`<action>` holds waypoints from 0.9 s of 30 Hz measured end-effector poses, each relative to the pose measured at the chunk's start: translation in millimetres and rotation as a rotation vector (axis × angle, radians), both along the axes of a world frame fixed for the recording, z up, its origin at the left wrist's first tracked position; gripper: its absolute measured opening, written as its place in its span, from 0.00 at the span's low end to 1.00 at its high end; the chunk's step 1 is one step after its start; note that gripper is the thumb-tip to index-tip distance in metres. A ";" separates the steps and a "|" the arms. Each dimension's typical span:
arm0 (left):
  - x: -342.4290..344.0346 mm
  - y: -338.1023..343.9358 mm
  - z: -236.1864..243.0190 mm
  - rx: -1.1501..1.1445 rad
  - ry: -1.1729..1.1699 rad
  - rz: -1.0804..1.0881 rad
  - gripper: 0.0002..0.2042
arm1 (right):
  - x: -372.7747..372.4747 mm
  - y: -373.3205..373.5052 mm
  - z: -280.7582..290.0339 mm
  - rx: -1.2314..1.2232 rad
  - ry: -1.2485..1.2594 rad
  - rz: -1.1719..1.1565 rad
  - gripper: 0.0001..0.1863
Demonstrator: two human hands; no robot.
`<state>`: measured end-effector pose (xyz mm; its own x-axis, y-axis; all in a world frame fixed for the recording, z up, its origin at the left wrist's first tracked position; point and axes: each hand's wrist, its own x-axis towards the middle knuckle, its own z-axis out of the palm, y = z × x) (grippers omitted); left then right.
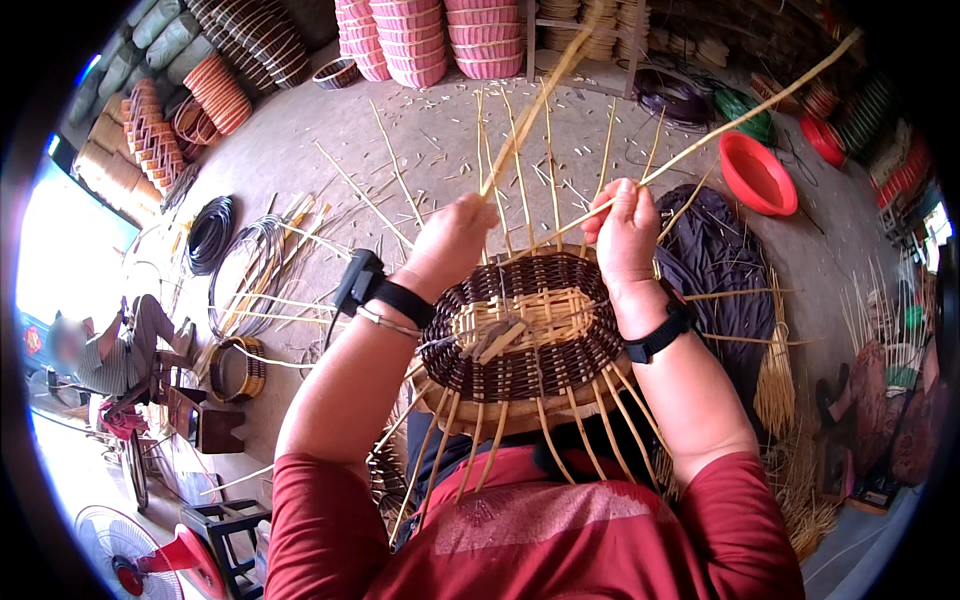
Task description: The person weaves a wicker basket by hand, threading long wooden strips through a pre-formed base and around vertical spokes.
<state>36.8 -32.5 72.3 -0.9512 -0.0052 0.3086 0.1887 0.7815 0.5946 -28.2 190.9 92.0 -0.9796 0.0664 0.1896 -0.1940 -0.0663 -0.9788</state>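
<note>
The person's left hand [455, 240] grips a blurred pale strand [540, 103] rising toward the far side. The right hand [625, 230] pinches a long pale rod [783, 97] slanting far right. Just nearer than both hands lies an oval woven base [565, 325], dark-rimmed with a pale centre, a wooden piece [502, 343] on it and stakes [549, 160] spreading outward.
</note>
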 end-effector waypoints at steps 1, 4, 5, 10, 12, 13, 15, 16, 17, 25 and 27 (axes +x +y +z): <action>-0.8 6.3 1.6 -0.035 -0.054 0.030 0.12 | -1.3 3.6 0.9 -0.008 -0.008 -0.036 0.17; -3.4 21.6 5.9 -0.205 -0.138 0.076 0.11 | -8.4 9.4 4.1 -0.045 -0.075 -0.088 0.17; -4.7 23.9 5.7 -0.256 -0.143 0.092 0.11 | -9.7 10.6 1.4 -0.030 -0.074 -0.082 0.17; -14.1 23.4 -15.2 -0.203 -0.271 0.154 0.16 | -11.1 9.9 -7.2 -0.021 -0.050 -0.027 0.17; -15.3 18.9 -24.3 0.000 -0.290 0.098 0.17 | -12.2 14.7 -2.6 -0.008 -0.052 -0.057 0.17; -17.5 14.1 -33.3 0.078 -0.263 0.073 0.18 | -13.0 17.2 0.4 -0.002 -0.067 -0.070 0.17; -19.1 6.2 -45.6 0.231 -0.209 0.017 0.18 | -13.2 20.7 1.1 0.009 -0.094 -0.071 0.18; -21.8 4.1 -50.9 0.263 -0.214 0.028 0.18 | -13.8 22.7 0.4 0.015 -0.102 -0.066 0.18; -23.7 1.8 -56.1 0.295 -0.215 0.034 0.19 | -14.2 24.3 -0.2 0.021 -0.111 -0.060 0.18; -23.7 6.6 -55.8 0.442 -0.217 0.070 0.22 | -12.1 22.2 -4.1 0.051 -0.259 0.040 0.19; -23.2 8.2 -50.7 0.457 -0.206 0.071 0.22 | -13.2 23.6 -7.9 0.101 -0.281 0.052 0.19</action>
<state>13.5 -24.3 21.5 -0.9844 -0.1632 0.0658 -0.0127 0.4392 0.8983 -41.4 214.5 84.1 -0.9962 0.0092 -0.0864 0.0866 0.0312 -0.9958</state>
